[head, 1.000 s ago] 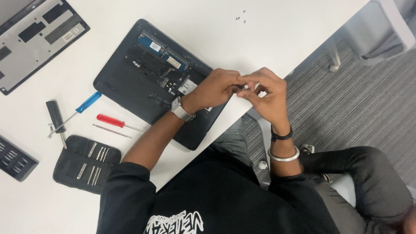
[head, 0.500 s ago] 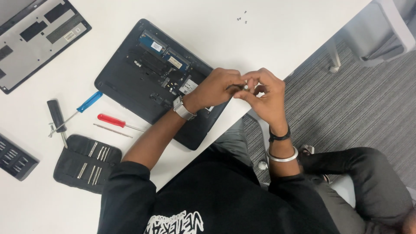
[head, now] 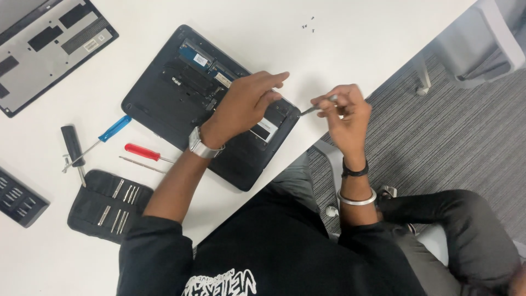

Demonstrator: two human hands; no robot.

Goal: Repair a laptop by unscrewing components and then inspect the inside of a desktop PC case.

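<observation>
Pinching a thin metal tool, the right hand is hovering just off the laptop at its 3 o'clock corner, while the left hand, fingers loosely spread and holding nothing, is resting over the opened base, screwdrivers lying at 8 o'clock

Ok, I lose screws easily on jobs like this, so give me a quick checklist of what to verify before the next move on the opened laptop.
1. Small tool gripped in right hand: ok.
2. Left hand resting on the opened laptop: ok.
3. Laptop fully on the table: not ok, one corner sits at the edge.
4. Loose screws lying away from the edge: ok.
5. Blue screwdriver and red screwdriver beside the laptop: ok.
6. Tool tip seated: cannot tell.
</observation>
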